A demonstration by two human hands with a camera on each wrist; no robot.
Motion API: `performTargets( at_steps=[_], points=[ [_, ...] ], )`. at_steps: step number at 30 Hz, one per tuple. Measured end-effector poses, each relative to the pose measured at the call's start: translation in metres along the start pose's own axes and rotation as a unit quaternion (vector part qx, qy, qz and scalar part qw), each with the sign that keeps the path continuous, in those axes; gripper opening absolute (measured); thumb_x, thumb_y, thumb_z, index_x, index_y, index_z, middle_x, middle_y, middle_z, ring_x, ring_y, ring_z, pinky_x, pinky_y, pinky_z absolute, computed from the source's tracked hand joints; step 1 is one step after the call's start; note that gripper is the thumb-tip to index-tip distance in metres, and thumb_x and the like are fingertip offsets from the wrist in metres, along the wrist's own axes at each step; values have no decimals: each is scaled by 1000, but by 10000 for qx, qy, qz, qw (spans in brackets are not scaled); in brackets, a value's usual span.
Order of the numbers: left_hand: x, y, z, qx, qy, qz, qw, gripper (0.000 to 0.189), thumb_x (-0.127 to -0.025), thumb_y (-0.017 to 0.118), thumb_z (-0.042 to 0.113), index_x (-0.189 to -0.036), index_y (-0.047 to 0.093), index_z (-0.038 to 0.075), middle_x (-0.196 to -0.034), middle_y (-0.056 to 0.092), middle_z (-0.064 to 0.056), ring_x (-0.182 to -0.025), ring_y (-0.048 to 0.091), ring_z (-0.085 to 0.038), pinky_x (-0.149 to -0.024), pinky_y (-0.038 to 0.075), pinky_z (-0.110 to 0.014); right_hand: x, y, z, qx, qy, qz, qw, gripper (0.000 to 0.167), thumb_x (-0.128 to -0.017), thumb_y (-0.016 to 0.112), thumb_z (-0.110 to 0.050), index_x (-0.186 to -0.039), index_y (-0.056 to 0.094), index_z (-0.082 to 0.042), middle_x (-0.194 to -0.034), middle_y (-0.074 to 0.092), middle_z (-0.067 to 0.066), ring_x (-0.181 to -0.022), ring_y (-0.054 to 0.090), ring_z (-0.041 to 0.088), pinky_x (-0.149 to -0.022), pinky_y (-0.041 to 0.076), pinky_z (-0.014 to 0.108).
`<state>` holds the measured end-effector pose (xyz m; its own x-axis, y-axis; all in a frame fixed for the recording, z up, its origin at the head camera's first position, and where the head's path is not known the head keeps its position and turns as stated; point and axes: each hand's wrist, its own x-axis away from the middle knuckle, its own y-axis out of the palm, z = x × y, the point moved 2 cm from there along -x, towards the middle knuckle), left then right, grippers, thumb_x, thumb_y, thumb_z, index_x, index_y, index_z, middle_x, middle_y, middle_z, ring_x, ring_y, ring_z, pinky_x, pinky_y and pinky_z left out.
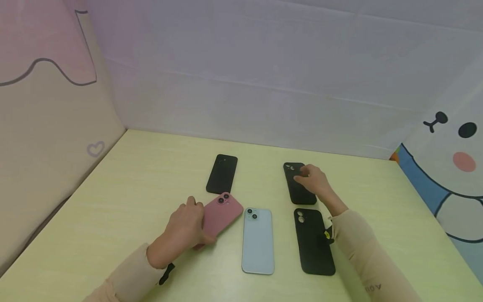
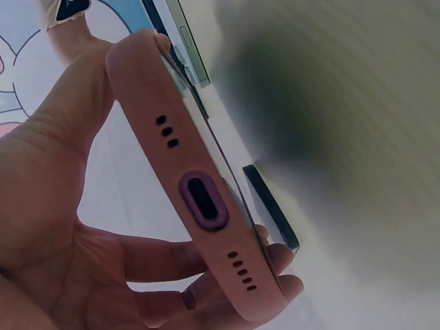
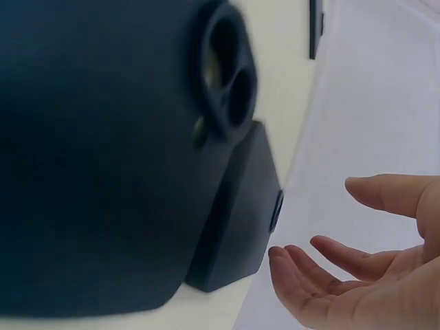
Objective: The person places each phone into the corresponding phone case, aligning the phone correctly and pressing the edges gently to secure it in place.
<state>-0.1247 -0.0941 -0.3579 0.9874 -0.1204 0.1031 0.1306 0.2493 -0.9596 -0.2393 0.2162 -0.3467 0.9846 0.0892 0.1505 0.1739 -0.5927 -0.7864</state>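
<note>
My left hand [image 1: 185, 222] grips a phone in a pink case [image 1: 219, 216] by its edges, tilted so its two camera lenses point up and away. In the left wrist view the case's bottom edge, with a port opening and small holes, faces the camera, thumb on one side and fingers on the other. My right hand [image 1: 315, 182] hovers over the farther black phone case [image 1: 300, 192], thumb and fingers apart with nothing between them. A nearer black case [image 1: 315, 247] with camera cutouts lies below it, under the right wrist.
A light blue phone [image 1: 258, 243] lies back up between the pink phone and the nearer black case. Farther back is a black phone [image 1: 222, 174], close beyond the pink one. Printed cloth walls [image 1: 264, 92] border the pale table [image 1: 151, 167] at the back and sides.
</note>
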Motion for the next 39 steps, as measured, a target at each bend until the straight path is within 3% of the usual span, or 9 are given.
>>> performTargets(
  at_steps=[10,24,33,39],
  points=[
    [6,4,-1,70,48,-2,10000,63,-49,85,37,-86,56,-3,-79,42,-9,-64,44,-20,-50,39,-29,-7,-1,11,892,-164,46,9959,53,-89,55,-18,-124,37,18,-119,43,39,-109,44,49,-88,42,52],
    [7,7,-3,41,36,-59,10000,67,-49,86,39,-88,55,-5,-81,41,-10,-67,43,-21,-53,40,-30,-15,6,20,1267,-6,-214,9917,61,-89,57,-26,-123,34,20,-118,45,39,-106,47,49,-89,40,54],
    [5,12,-3,-10,-29,-170,9999,70,-51,86,39,-93,53,-6,-84,42,-12,-72,42,-23,-53,40,-31,-16,12,16,1620,97,-198,9865,70,-88,59,-33,-125,32,19,-120,44,38,-112,42,50,-97,28,59],
    [6,14,-1,-128,-82,-344,9993,72,-53,86,39,-96,53,-9,-87,41,-14,-76,40,-25,-53,40,-32,-15,15,14,1787,90,-222,9836,75,-85,61,-36,-125,31,21,-118,45,38,-112,42,50,-97,27,60]
  ],
)
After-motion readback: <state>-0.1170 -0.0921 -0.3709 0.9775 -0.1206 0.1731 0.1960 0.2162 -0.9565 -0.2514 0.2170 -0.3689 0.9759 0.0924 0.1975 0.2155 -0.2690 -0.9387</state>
